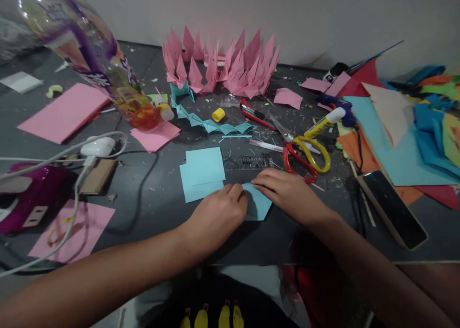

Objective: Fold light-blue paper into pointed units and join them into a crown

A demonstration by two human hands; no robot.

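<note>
Blue paper [259, 207]: lies on the dark surface [151, 208] at the near edge, between both hands, part folded to a point.

Left hand [218, 218]: its fingers are curled over the paper's left edge. Whether they pinch it or only press cannot be told.

Right hand [287, 191]: fingers stretched flat, pressing the paper's top edge down and grasping nothing.

Assessment: the fold appears to be in hand. It is best done with edges matched first, one hand pinning the paper while the other runs the crease outward.

Nearby: blue squares [202, 172] just left of the paper, ruler [247, 162] just behind it, scissors [305, 156] beyond the right hand.

Containers: one clear plastic bottle [97, 60], far left, tilted and blurred. There is an orange tint at its lower end, but the contents cannot be determined.
</note>
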